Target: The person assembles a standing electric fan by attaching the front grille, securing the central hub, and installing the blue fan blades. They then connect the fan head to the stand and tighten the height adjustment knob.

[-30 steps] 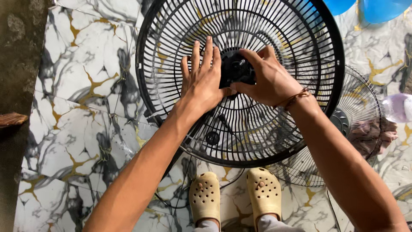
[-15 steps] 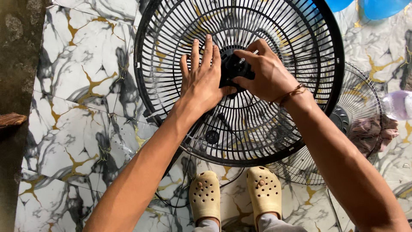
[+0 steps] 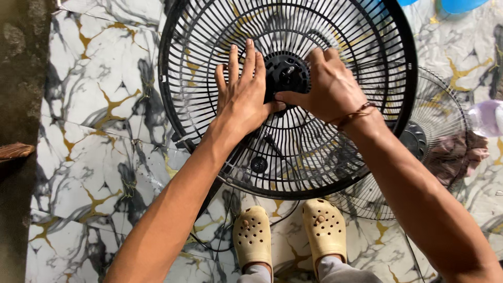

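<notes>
The right hand (image 3: 327, 89) has turned, its fingers now wrapping the black hub (image 3: 285, 73).

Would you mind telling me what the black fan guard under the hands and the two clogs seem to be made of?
Black fan guard: probably moulded plastic, matt, with thick flat ribs; painted metal is possible. Clogs: soft foam-like plastic, cream, matt, with moulded round holes.

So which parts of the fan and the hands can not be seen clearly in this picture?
Head view only:
- Hub: its right part is covered by the right hand, so the grip cannot be told.
- Left hand: palm is hidden, pressed flat on the black grille.
- Grille top: cut off by the upper edge.
- Second grille on the floor: mostly hidden behind the right arm and the black grille.
</notes>
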